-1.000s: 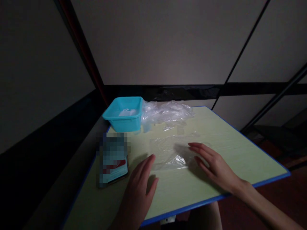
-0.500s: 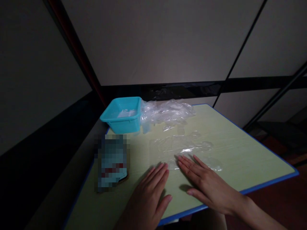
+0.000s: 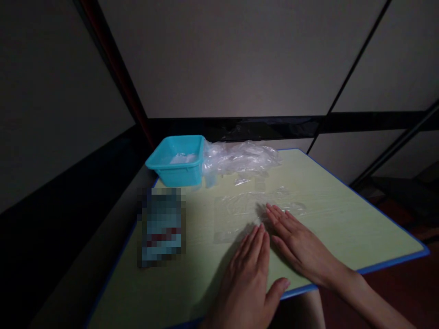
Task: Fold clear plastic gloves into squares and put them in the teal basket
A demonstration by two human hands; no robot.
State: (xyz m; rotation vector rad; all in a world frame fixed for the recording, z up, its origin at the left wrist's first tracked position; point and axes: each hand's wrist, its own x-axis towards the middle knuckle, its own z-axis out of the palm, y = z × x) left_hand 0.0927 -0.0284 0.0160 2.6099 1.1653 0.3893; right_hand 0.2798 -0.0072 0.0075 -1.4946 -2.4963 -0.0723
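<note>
A thin, clear plastic piece (image 3: 236,205), flat and slightly wrinkled, lies on the pale yellow-green table; it looks like a bag or a disposable glove, but I cannot tell which. My right hand (image 3: 298,242) rests palm down over its right part, fingers stretched out. Beside it, my left hand (image 3: 248,274) is also palm down, with its fingertips at the near edge of the plastic and its thumb spread. Neither hand grips anything. Parts of the plastic are hidden under the hands.
A turquoise basin (image 3: 180,176) with something whitish inside stands at the back left. A heap of crumpled clear plastic (image 3: 243,156) lies beside it. A pixelated packet (image 3: 163,228) is at the left. The table (image 3: 360,228) has a blue edge, with cabinet panels behind.
Both hands have slid over the plastic: the left forward and to the right, the right a little forward. The view has shifted slightly.
</note>
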